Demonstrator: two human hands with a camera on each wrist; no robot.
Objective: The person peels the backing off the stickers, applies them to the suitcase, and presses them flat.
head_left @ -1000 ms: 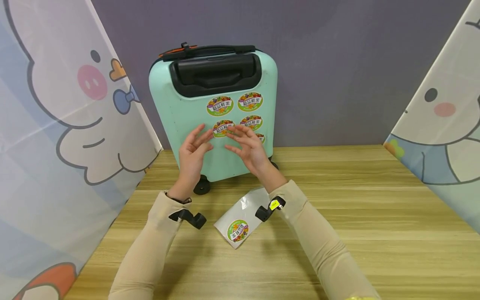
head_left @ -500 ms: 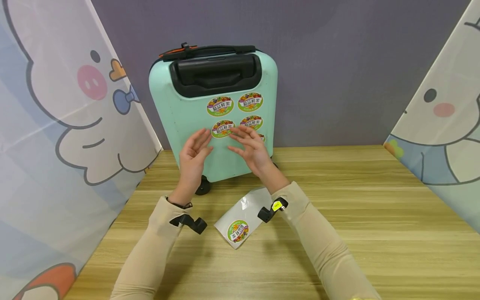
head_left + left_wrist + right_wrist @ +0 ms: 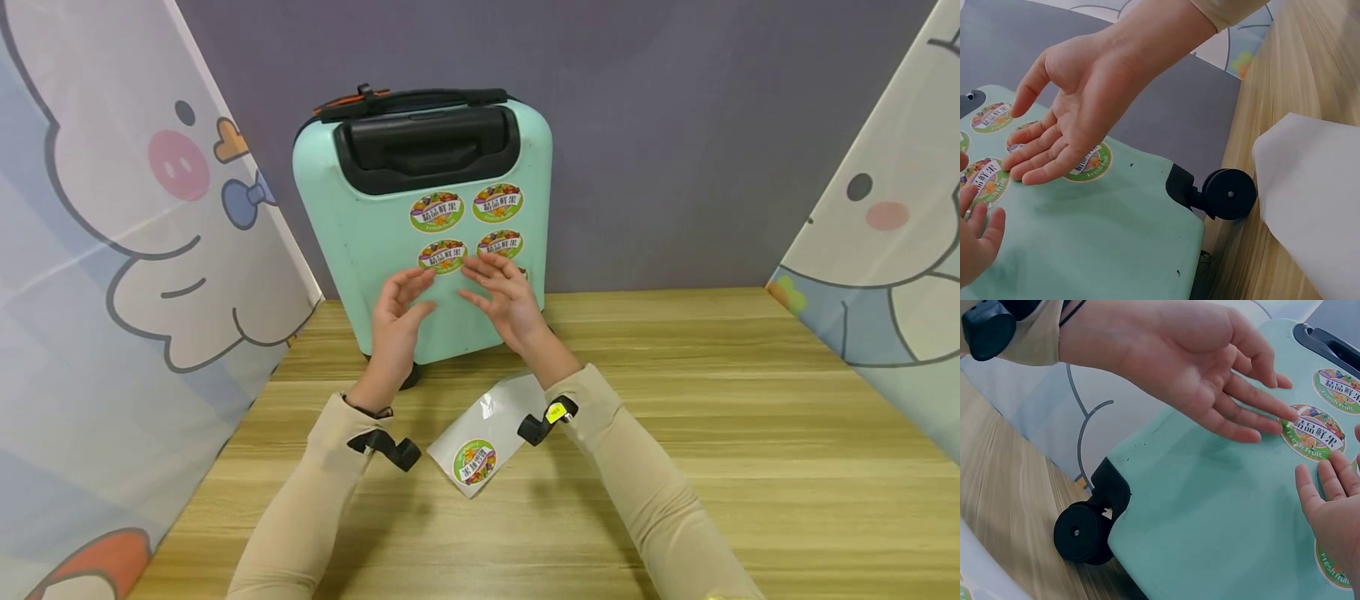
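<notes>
A mint-green suitcase [image 3: 375, 250] stands upright and carries several oval fruit stickers. My left hand [image 3: 397, 321] has its fingers loosely bent at the lower left edge of the second-row left sticker [image 3: 442, 257]. Across from it, my right hand [image 3: 513, 304] spreads its fingers by that sticker's right side. In the right wrist view, the left fingertips [image 3: 1282, 425] overlap the sticker's edge; firm contact cannot be told. Neither hand holds anything. Behind the right hand, a lower sticker [image 3: 1091, 164] is partly covered.
On the wooden table [image 3: 675, 433] below the hands lies a white backing sheet [image 3: 495, 421] with one oval sticker [image 3: 475, 462]. A black wheel [image 3: 1229, 194] shows at the suitcase's bottom corner. Cartoon-printed cloths [image 3: 187, 275] border both sides, with a grey wall [image 3: 660, 150] behind.
My left hand has slid right and slightly down along the suitcase, its fingers bending more. The right hand has shifted only slightly. The sheet stays where it was.
</notes>
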